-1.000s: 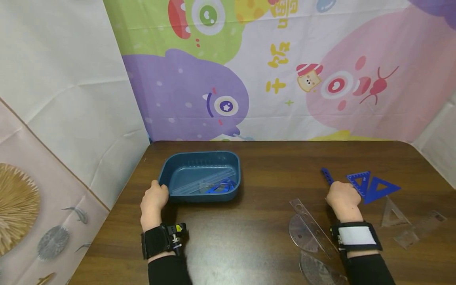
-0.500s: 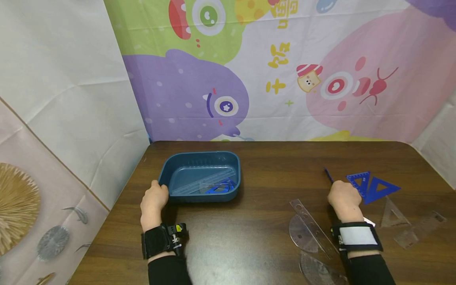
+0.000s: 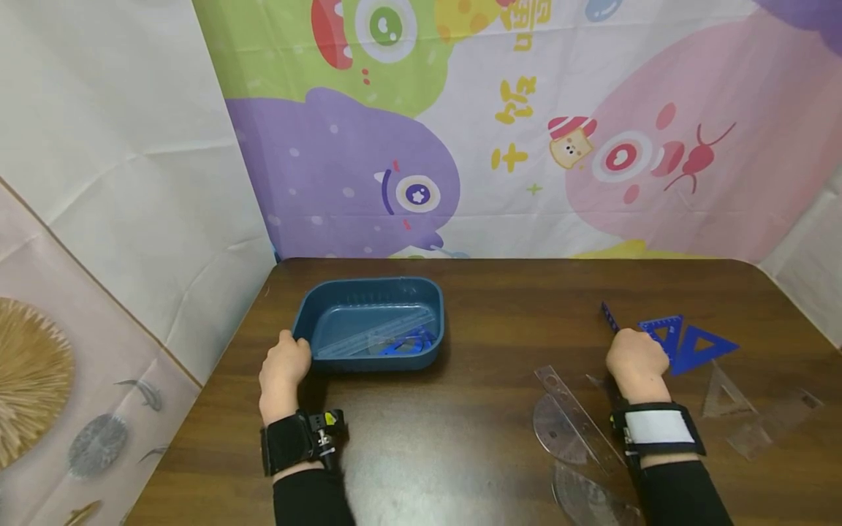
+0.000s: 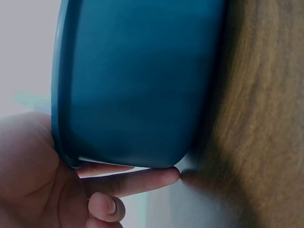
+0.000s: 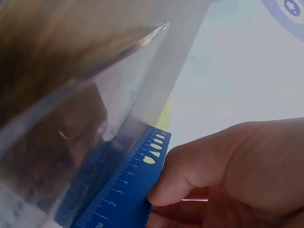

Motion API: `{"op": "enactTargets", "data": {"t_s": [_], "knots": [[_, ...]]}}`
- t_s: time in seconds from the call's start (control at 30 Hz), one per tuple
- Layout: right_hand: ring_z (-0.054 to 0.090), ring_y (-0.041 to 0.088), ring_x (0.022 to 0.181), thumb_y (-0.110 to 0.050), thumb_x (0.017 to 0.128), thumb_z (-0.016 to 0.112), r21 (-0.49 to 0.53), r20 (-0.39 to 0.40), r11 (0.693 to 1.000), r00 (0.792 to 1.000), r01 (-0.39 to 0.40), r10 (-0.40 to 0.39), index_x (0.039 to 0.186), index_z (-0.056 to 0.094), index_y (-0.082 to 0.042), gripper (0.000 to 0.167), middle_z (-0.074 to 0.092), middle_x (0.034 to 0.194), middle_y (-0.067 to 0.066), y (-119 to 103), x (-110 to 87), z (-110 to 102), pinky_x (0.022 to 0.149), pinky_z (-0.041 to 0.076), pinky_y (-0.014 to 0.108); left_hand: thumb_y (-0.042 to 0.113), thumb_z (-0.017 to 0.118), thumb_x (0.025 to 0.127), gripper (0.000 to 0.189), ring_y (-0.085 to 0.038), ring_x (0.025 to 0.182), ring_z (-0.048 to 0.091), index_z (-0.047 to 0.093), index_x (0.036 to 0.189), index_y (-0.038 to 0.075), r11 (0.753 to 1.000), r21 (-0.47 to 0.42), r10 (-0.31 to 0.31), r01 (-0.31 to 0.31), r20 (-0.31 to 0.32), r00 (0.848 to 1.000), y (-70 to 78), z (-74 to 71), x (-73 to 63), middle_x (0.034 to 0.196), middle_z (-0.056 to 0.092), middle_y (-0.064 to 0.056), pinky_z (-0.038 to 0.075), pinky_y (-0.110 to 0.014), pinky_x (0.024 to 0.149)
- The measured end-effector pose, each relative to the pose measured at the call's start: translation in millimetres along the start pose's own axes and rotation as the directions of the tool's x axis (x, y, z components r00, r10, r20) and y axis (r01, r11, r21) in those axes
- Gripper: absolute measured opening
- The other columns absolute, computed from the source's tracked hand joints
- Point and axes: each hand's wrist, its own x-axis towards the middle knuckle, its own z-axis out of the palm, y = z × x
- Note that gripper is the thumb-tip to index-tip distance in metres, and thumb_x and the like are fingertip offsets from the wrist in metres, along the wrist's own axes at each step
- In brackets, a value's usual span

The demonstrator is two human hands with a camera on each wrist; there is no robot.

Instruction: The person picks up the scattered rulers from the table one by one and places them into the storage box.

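At the back left of the table stands a blue plastic box (image 3: 368,364); inside lie a clear ruler (image 3: 355,342) and several blue drawing pieces (image 3: 411,343). My left hand (image 3: 284,369) grips the box's front left corner, palm against the rim, one finger (image 4: 152,180) straight along the wall; the thumb is hidden in the left wrist view. On the right, my right hand (image 3: 636,361) pinches a blue ruler (image 5: 126,190) between thumb (image 5: 178,183) and fingers. A clear pointed plastic piece (image 5: 121,90) stands beside that ruler, close to the right wrist camera; its corner shows left of the hand in the head view.
Right of my right hand lie two blue set squares (image 3: 704,349), a clear set square (image 3: 726,400) and a clear flat piece (image 3: 776,424). Left of the forearm, a clear ruler (image 3: 566,398) overlaps a clear protractor (image 3: 551,435), with another protractor (image 3: 585,497) nearer.
The blue ruler in my right hand has turned, its face narrowing to an edge and then partly showing again. A clear corner now shows left of that hand. My left hand has stayed still.
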Motion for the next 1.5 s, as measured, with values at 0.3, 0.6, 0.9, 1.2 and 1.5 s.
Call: {"op": "enactTargets", "data": {"t_s": [0.3, 0.6, 0.9, 1.2, 1.5], "knots": [[0.055, 0.051, 0.092, -0.006, 0.083, 0.047, -0.006, 0.037, 0.999, 0.999, -0.032, 0.032, 0.11, 0.05, 0.02, 0.038, 0.05, 0.109, 0.042, -3, 5.5, -2, 0.067, 0.048, 0.053, 0.023, 0.021, 0.095, 0.052, -0.053, 0.111, 0.042, 0.021, 0.136, -0.008, 1.0, 0.0, 0.002, -0.002, -0.008, 1.0, 3.0, -4.3, 1.4, 0.129, 0.037, -0.038, 0.036, -0.059, 0.089], [0.057, 0.051, 0.081, -0.002, 0.082, 0.047, 0.014, -0.027, 0.999, 0.999, 0.036, -0.036, 0.101, 0.055, 0.02, 0.03, 0.055, 0.097, 0.041, -7, -1.8, -2, 0.06, 0.048, 0.054, 0.023, 0.02, 0.095, 0.053, -0.053, 0.112, 0.041, 0.019, 0.138, -0.008, 1.0, -0.01, 0.006, -0.006, -0.007, 1.0, 3.9, -3.8, 3.7, 0.13, 0.036, -0.038, 0.035, -0.06, 0.091], [0.057, 0.052, 0.075, -0.004, 0.082, 0.047, 0.045, -0.178, 0.989, 0.975, 0.14, -0.13, 0.096, 0.05, 0.017, 0.026, 0.056, 0.089, 0.04, -31, -21.2, 0, 0.056, 0.046, 0.056, 0.023, 0.022, 0.095, 0.052, -0.053, 0.11, 0.043, 0.021, 0.136, -0.009, 1.0, 0.001, 0.012, -0.012, -0.008, 1.0, 1.6, -1.8, 0.8, 0.128, 0.037, -0.039, 0.036, -0.059, 0.089], [0.057, 0.041, 0.057, -0.003, 0.08, 0.048, 0.038, -0.322, 0.953, 0.906, 0.301, -0.274, 0.092, 0.053, 0.007, 0.017, 0.06, 0.07, 0.026, -74, -38.0, 4, 0.042, 0.042, 0.048, 0.023, 0.021, 0.095, 0.053, -0.054, 0.111, 0.042, 0.02, 0.136, -0.009, 1.0, -0.01, 0.0, 0.001, 0.01, 1.0, -1.7, -1.2, -3.7, 0.129, 0.035, -0.039, 0.036, -0.06, 0.089], [0.059, 0.025, 0.055, -0.006, 0.078, 0.054, -0.021, -0.543, 0.867, 0.723, 0.497, -0.428, 0.091, 0.063, -0.005, 0.015, 0.064, 0.072, 0.007, -113, -48.3, 20, 0.038, 0.04, 0.035, 0.023, 0.021, 0.094, 0.053, -0.053, 0.111, 0.042, 0.02, 0.136, -0.008, 1.0, -0.016, -0.001, 0.001, 0.007, 1.0, 0.0, -0.9, -3.2, 0.129, 0.035, -0.039, 0.036, -0.06, 0.089]]}}
